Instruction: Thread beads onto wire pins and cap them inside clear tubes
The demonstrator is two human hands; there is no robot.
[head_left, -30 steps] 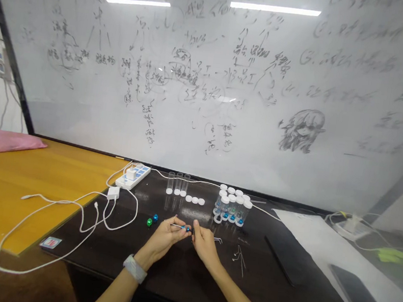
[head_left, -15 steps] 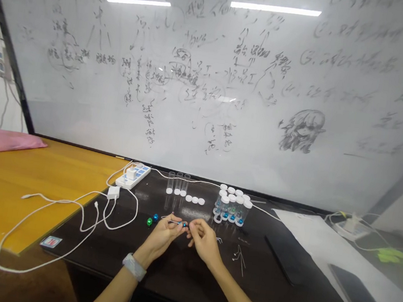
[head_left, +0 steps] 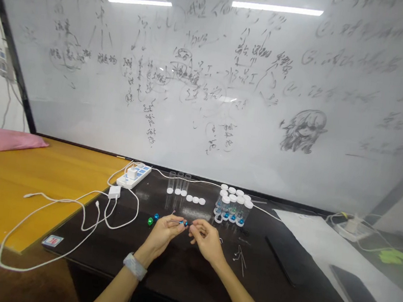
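My left hand [head_left: 161,234] is closed in a pinch, its fingertips on a small shiny blue ball [head_left: 185,223]. A thin metal wire [head_left: 174,221] lies along these fingers towards the ball. Just right of the ball, my right hand [head_left: 206,240] has thumb and fingers pressed together; whatever they pinch is too small to make out. Left of my hands, a green ball [head_left: 150,221] and another blue ball [head_left: 156,216] rest on the dark table. Several bent metal wires [head_left: 240,260] lie to the right of my right hand.
Three clear tubes [head_left: 179,184] stand at the back beside three white caps [head_left: 195,200]. Right of them is a group of capped tubes [head_left: 233,207] with coloured balls. White cables and a power strip [head_left: 134,176] occupy the left. A dark flat object [head_left: 279,260] lies right.
A small gap now shows between the blue ball and my right fingertips, which have shifted slightly right. The view has moved a little; the tubes and loose balls stay put.
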